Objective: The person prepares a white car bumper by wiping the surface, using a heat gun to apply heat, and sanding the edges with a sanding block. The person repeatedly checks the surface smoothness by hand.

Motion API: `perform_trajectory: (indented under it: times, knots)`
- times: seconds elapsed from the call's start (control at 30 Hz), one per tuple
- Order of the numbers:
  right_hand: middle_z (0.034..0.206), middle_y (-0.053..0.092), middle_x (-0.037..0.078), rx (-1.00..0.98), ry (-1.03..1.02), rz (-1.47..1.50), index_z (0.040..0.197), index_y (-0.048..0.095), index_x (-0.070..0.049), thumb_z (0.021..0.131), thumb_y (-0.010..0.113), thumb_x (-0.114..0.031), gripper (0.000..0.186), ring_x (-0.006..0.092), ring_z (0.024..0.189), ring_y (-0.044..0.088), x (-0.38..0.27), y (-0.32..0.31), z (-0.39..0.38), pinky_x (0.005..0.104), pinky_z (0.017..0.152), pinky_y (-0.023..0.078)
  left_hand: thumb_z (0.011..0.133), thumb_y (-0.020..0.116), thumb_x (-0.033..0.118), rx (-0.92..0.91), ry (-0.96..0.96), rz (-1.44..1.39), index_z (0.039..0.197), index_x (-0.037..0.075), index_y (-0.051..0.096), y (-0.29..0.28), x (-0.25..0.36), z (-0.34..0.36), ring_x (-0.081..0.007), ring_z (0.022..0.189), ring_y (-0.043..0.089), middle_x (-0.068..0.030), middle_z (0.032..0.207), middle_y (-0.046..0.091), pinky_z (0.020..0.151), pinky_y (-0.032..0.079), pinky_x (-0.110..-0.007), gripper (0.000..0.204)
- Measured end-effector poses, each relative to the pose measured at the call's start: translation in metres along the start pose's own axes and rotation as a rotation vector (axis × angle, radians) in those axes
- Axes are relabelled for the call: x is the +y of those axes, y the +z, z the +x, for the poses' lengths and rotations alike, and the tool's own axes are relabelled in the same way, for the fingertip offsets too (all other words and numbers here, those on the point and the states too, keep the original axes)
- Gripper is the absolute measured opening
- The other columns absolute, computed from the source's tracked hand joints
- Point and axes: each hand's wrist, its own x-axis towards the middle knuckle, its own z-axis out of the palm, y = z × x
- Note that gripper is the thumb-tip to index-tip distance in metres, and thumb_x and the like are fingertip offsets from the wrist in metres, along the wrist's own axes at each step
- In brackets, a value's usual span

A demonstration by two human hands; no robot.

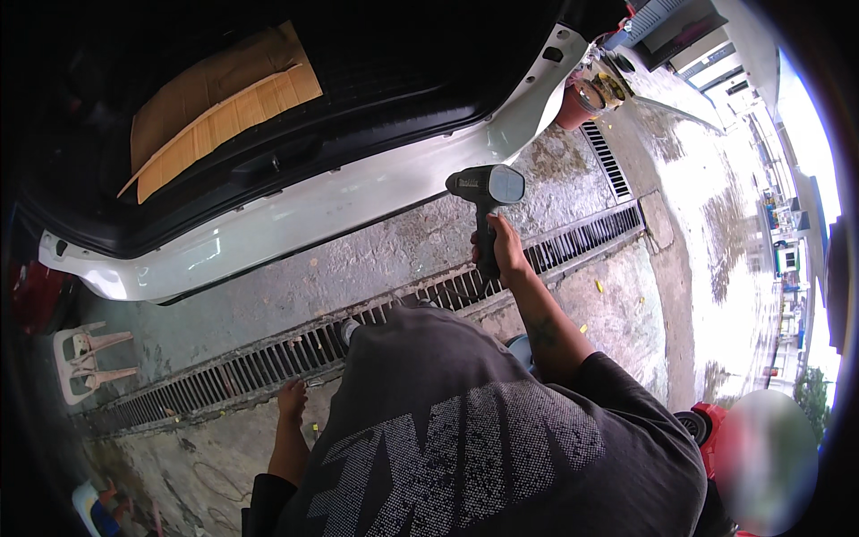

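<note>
My right hand [507, 246] is closed round the handle of a dark pistol-grip power tool [488, 185]. The tool is upright, its short black nose turned left and its wide grey rear face turned right. It is raised in front of the white rear bumper [237, 231] of a vehicle, apart from it. My left hand [292, 400] hangs low at the left of my body, over the floor beside the drain grate. Its fingers look bent together; a thin pale bit shows by the fingertips, too small to name.
A flattened cardboard piece [228, 103] lies in the vehicle's dark open boot [376, 85]. A long metal drain grate [242, 374] crosses the wet concrete. An off-white plastic chair [85, 358] is at the left. Reddish pots [582, 106] stand beyond the bumper's right end. Something red and wheeled [707, 425] is at the right.
</note>
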Motion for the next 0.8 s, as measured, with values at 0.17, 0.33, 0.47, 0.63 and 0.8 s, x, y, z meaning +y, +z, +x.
perform_trajectory:
  times: [0.17, 0.33, 0.47, 0.63, 0.8]
  knots:
    - [0.082, 0.066, 0.011, 0.009, -0.025, -0.018, 0.112, 0.052, -0.011, 0.112, 0.053, -0.040, 0.028, 0.0222, 0.057, 0.064, 0.001, -0.001, -0.001, 0.0376, 0.052, 0.051, 0.102, 0.071, 0.028, -0.007, -0.045, 0.061, 0.122, 0.010, 0.075, 0.004, 0.009, -0.013, -0.0121, 0.065, 0.060, 0.0012, 0.084, 0.065, 0.051, 0.042, -0.029, 0.027]
    - [0.082, 0.066, 0.011, 0.030, -0.018, -0.021, 0.111, 0.053, -0.011, 0.111, 0.053, -0.040, 0.029, 0.0222, 0.057, 0.064, -0.003, 0.003, -0.004, 0.0380, 0.053, 0.052, 0.103, 0.071, 0.030, -0.027, -0.031, 0.042, 0.120, 0.011, 0.076, 0.000, 0.004, -0.007, -0.0119, 0.066, 0.060, 0.0009, 0.084, 0.065, 0.052, 0.042, -0.030, 0.026]
    - [0.082, 0.066, 0.011, 0.031, -0.025, -0.009, 0.112, 0.053, -0.011, 0.112, 0.053, -0.039, 0.029, 0.0224, 0.058, 0.065, -0.005, 0.005, -0.007, 0.0378, 0.054, 0.052, 0.103, 0.071, 0.030, -0.019, -0.041, 0.038, 0.124, 0.011, 0.075, 0.004, 0.013, -0.011, -0.0117, 0.065, 0.059, 0.0008, 0.085, 0.066, 0.052, 0.041, -0.029, 0.028]
    - [0.082, 0.066, 0.011, 0.016, -0.022, -0.005, 0.112, 0.053, -0.010, 0.112, 0.052, -0.038, 0.028, 0.0228, 0.058, 0.065, -0.002, 0.004, -0.003, 0.0379, 0.054, 0.052, 0.103, 0.072, 0.028, -0.006, -0.021, 0.017, 0.129, 0.010, 0.072, 0.006, 0.014, -0.009, -0.0119, 0.064, 0.060, 0.0005, 0.085, 0.066, 0.051, 0.041, -0.029, 0.032]
    - [0.082, 0.066, 0.012, 0.015, -0.032, -0.013, 0.112, 0.053, -0.010, 0.113, 0.051, -0.039, 0.029, 0.0234, 0.058, 0.065, -0.001, 0.000, 0.000, 0.0380, 0.054, 0.052, 0.102, 0.073, 0.028, -0.020, -0.024, 0.018, 0.126, 0.011, 0.074, 0.008, 0.014, -0.010, -0.0125, 0.065, 0.061, 0.0002, 0.085, 0.067, 0.051, 0.041, -0.029, 0.030]
